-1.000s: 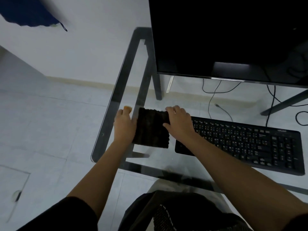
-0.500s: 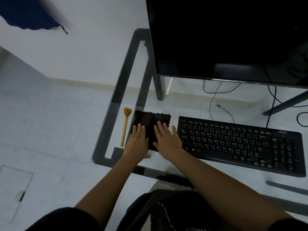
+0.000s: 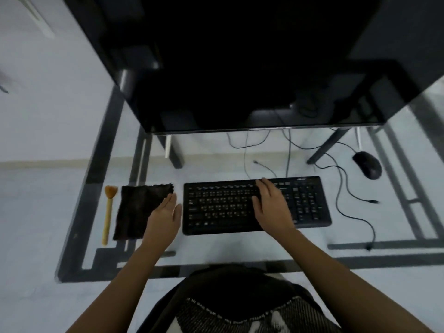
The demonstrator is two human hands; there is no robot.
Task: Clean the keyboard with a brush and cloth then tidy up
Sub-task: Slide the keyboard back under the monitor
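Tools laid down beside the keyboard, both hands empty.

The left hand (image 3: 165,213) is flat and spread, fingers apart, gripping nothing; under its outer edge lies the dark cloth (image 3: 139,210), folded flat, and just beyond that the brush (image 3: 108,212) lies parallel to it. The keyboard (image 3: 254,205) sits just inside that hand and under the right hand (image 3: 271,207), which rests loosely spread on the keys, clamped on nothing. Judging by this neat row on the glass desk (image 3: 216,246), cleaning looks finished and tidying nearly so; perhaps only squaring the keyboard remains.
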